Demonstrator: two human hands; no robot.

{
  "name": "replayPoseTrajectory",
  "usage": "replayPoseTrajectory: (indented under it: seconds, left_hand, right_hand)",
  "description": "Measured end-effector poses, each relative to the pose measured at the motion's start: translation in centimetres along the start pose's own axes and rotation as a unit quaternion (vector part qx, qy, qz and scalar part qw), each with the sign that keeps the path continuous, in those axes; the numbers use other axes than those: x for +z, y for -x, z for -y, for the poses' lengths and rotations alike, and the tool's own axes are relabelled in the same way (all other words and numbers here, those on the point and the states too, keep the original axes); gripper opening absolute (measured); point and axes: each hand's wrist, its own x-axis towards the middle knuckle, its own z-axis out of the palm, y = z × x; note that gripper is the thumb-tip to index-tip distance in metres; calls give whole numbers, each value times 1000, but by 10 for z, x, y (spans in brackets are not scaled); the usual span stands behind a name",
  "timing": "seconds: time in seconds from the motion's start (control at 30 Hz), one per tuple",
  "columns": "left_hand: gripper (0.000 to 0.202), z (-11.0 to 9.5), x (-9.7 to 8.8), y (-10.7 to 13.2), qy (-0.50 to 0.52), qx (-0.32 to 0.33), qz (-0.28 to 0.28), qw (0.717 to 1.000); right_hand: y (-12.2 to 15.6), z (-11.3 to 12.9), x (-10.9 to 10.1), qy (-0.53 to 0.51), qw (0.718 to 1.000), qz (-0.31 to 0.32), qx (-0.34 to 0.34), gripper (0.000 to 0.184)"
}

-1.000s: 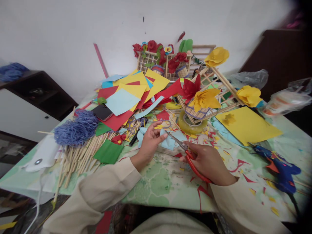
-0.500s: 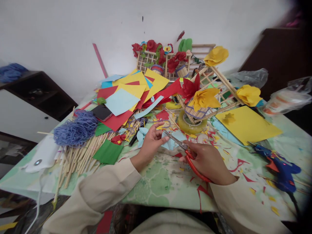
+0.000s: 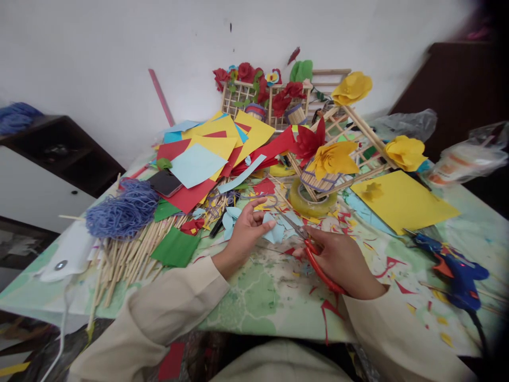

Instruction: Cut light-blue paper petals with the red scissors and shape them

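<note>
My left hand [image 3: 247, 233] pinches a small light blue piece of paper [image 3: 272, 233] between thumb and fingers; the fingers partly cover it. In my right hand [image 3: 344, 260] is a pair of scissors [image 3: 318, 265] with red handles. Their metal blades point up and left, just right of the held paper. Whether the blades touch the paper, I cannot tell. Light blue cut petals [image 3: 229, 222] lie directly left of my left hand. Beyond the scissors sits a roll of clear tape [image 3: 304, 199].
Coloured paper sheets [image 3: 199, 164] and a phone [image 3: 165, 183] lie at the back left. Blue yarn [image 3: 121, 209] rests on wooden sticks [image 3: 135, 249]. A stick frame with yellow paper flowers [image 3: 334, 159] leans over the tape. On the right lies a blue glue gun [image 3: 457, 276].
The scissors have shifted slightly right, so their tips now sit farther from my left thumb. More of the light blue paper shows. My left hand keeps its pinch.
</note>
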Motion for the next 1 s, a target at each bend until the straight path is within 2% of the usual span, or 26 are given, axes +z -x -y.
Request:
replayPoseTrajectory:
  seconds: [0.13, 0.3, 0.43, 0.57, 0.7, 0.87, 1.0]
  left_hand:
    - [75, -1, 4, 5, -18, -58, 57, 997]
    - [98, 6, 8, 16, -79, -144, 182, 970]
    - [105, 15, 7, 17, -95, -155, 221, 958]
    - [106, 19, 5, 15, -103, -144, 216, 960]
    - [100, 13, 6, 16, -110, -135, 194, 965]
    - [89, 5, 9, 17, -142, -99, 124, 977]
    - [83, 6, 9, 17, -163, -69, 92, 980]
  right_hand:
    - [-1, -3, 3, -142, 989, -29, 31, 43]
    - [-3, 4, 7, -366, 929, -31, 37, 27]
    - [-5, 14, 9, -462, 886, 2, 45, 23]
    - [-6, 17, 9, -469, 882, 31, 42, 21]
    - [-6, 16, 7, -473, 879, 26, 59, 19]
    - [-6, 17, 10, -492, 868, 25, 70, 18]
    - [-6, 15, 17, -464, 885, 5, 44, 29]
